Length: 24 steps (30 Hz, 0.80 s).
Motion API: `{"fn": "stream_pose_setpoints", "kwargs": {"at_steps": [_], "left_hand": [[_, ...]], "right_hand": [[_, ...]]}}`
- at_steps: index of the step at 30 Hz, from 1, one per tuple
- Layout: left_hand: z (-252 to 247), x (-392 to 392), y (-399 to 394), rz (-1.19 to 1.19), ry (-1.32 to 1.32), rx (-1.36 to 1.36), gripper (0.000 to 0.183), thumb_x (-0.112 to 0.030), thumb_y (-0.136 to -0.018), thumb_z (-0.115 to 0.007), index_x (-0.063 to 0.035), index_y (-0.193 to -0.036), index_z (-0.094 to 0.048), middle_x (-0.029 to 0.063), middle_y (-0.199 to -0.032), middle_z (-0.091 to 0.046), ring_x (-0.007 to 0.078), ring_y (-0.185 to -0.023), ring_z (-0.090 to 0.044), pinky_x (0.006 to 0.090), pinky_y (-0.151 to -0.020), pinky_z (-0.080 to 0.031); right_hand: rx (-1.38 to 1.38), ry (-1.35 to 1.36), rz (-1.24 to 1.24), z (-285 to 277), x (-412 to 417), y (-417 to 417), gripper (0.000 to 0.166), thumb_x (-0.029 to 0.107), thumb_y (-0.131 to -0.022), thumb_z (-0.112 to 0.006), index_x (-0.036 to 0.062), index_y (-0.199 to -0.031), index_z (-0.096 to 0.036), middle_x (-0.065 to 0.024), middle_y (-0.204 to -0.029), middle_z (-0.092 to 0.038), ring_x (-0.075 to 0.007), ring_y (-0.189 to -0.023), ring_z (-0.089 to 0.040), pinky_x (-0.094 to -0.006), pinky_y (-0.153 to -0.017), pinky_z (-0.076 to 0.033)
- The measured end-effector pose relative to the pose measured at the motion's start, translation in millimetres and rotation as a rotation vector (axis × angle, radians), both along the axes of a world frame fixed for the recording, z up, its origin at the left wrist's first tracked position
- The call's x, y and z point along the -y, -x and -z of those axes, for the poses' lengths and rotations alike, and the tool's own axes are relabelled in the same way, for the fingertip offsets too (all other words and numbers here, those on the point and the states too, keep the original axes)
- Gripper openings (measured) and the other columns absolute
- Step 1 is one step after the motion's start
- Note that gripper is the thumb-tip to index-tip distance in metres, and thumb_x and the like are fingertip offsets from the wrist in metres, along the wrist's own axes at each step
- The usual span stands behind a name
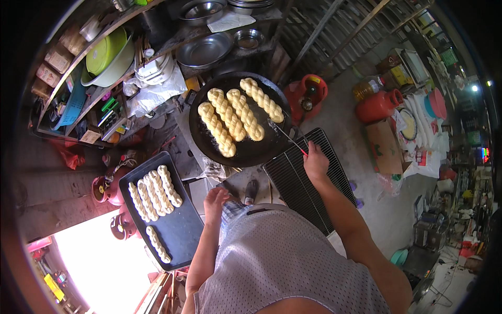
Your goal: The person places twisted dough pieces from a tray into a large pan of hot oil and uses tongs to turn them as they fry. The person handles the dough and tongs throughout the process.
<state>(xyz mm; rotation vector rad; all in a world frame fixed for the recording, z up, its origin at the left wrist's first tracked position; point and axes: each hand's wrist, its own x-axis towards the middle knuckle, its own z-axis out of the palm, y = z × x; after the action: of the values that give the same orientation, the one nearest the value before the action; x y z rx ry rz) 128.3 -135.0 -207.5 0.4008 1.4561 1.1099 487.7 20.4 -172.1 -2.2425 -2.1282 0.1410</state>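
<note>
Several golden braided dough twists point(246, 114) lie in a large round black pan point(204, 149) of oil. My right hand point(315, 161) is closed on the red handle of metal tongs point(290, 138), whose tips are in the pan beside the rightmost twist point(262, 99). My left hand point(215, 197) is held in front of my body, its fingers curled loosely, with nothing seen in it. To its left, a dark rectangular tray point(184, 235) holds several pale raw dough twists point(155, 192), one of them lying apart point(158, 244) near the lower edge.
A wire rack point(310, 172) over a dark tray lies under my right forearm. Red gas cylinders stand behind the pan point(310, 96), at the right point(378, 106) and beside the dough tray point(123, 225). Shelves point(94, 35) with basins run along the upper left. A cardboard box point(386, 147) sits at right.
</note>
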Motion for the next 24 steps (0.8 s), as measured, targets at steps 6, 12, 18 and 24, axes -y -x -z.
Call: {"fn": "stream_pose_setpoints", "kwargs": {"at_steps": [6, 12, 18, 24], "left_hand": [[-8, -11, -3, 0.000, -0.008, -0.016, 0.020, -0.021, -0.097, -0.064, -0.0034, -0.107, -0.067, 0.0039, -0.095, -0.070, 0.0115, -0.082, -0.067, 0.0249, -0.075, -0.046], [7, -7, 1, -0.006, -0.005, -0.009, 0.024, -0.021, -0.095, -0.065, -0.0020, -0.110, -0.066, 0.0054, -0.099, -0.072, 0.0101, -0.082, -0.066, 0.0243, -0.075, -0.048], [11, -7, 3, 0.020, -0.002, -0.023, 0.025, -0.022, -0.096, -0.064, -0.0016, -0.110, -0.065, 0.0062, -0.101, -0.072, 0.0111, -0.084, -0.066, 0.0249, -0.076, -0.048], [8, -13, 2, 0.029, -0.023, -0.020, 0.025, -0.022, -0.097, -0.063, -0.0007, -0.110, -0.065, 0.0069, -0.101, -0.072, 0.0121, -0.085, -0.067, 0.0252, -0.077, -0.048]], "right_hand": [[-0.004, 0.066, 0.050, 10, -11, 4, 0.049, 0.022, -0.086, -0.071, 0.0096, -0.131, -0.056, -0.0110, -0.115, -0.064, -0.0326, -0.095, -0.067, -0.0452, -0.077, -0.056], [-0.668, 0.432, 0.196, 6, -12, -10, 0.036, 0.024, -0.089, -0.071, 0.0049, -0.118, -0.064, -0.0090, -0.094, -0.072, -0.0234, -0.080, -0.071, -0.0351, -0.061, -0.055], [-1.370, 0.795, 0.515, -8, -10, -14, 0.030, 0.025, -0.097, -0.065, 0.0023, -0.117, -0.064, -0.0091, -0.098, -0.073, -0.0165, -0.076, -0.069, -0.0279, -0.058, -0.053], [-1.512, 0.879, 0.563, -9, -4, -12, 0.032, 0.026, -0.100, -0.061, 0.0009, -0.119, -0.062, -0.0118, -0.101, -0.072, -0.0182, -0.080, -0.069, -0.0282, -0.059, -0.053]]}}
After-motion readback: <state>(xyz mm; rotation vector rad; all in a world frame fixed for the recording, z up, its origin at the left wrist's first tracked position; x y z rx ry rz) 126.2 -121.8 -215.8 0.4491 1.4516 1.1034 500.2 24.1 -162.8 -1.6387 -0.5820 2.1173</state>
